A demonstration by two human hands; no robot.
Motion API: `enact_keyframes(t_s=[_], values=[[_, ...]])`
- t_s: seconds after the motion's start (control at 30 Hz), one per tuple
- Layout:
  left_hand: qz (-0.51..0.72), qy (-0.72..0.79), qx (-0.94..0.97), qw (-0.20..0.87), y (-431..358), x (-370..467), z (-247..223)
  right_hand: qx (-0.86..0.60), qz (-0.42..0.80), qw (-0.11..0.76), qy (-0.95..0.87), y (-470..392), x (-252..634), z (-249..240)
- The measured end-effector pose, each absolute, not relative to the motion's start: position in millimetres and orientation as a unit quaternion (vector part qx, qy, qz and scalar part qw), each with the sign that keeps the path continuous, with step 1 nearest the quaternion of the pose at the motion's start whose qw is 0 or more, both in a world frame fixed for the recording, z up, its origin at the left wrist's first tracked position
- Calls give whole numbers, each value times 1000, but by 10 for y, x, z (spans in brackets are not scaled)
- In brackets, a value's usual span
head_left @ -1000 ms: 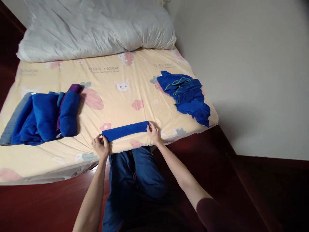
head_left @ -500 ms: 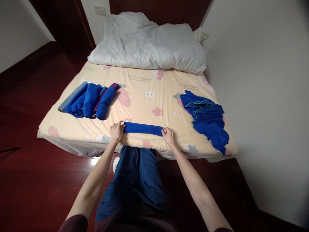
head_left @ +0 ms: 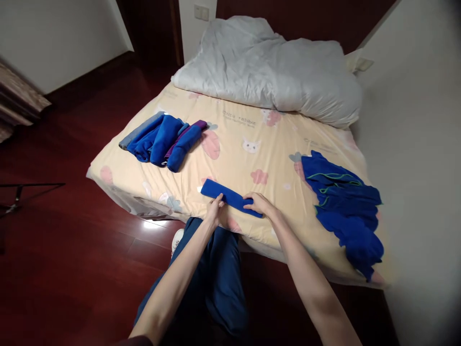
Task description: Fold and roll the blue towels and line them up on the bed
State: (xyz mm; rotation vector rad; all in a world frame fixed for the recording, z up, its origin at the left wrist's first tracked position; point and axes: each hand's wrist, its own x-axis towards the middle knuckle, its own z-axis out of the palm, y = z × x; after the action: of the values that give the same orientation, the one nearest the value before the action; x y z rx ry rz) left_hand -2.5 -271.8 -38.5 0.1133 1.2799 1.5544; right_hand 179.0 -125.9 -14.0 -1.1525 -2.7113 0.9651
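Note:
A narrow folded blue cloth (head_left: 232,197) lies slantwise near the front edge of the bed. My left hand (head_left: 215,207) pinches its near edge around the middle. Over its right part, my right hand (head_left: 258,203) has its fingers curled round the cloth. To the left lies a row of rolled or folded cloths, several blue (head_left: 167,137), one purple (head_left: 199,126) and one grey (head_left: 126,139). A crumpled blue cloth with green edging (head_left: 342,206) is spread at the right side of the bed.
The bed has a pale yellow patterned sheet (head_left: 230,144). A grey-white quilt (head_left: 273,67) is heaped at its far end. A wall (head_left: 418,144) stands at the right. A thin black stand (head_left: 18,192) is on the floor at the left.
The view has turned left. Both hands have moved inward from the ends of the narrow blue cloth, which now lies at more of a slant.

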Motion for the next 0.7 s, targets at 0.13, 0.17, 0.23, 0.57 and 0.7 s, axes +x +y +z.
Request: enact_keyframes(t_s=[0.13,0.17,0.23,0.57,0.7], values=[[689,559,-23,461,-2442,-49,-361,-354,314,34,-880,-1337,1805,-123],[702,561,-37,437,-2394,-53,-340,-353,321,39,-878,-1358,1813,-109],[721,555,-47,411,-2315,-78,-276,-362,337,47,-868,-1398,1824,-87],[708,498,223,449,-2118,-800,587,-411,424,115,-799,-1549,1053,87],[658,539,383,359,-2051,-1318,1081,-457,395,189,-774,-1619,184,90]])
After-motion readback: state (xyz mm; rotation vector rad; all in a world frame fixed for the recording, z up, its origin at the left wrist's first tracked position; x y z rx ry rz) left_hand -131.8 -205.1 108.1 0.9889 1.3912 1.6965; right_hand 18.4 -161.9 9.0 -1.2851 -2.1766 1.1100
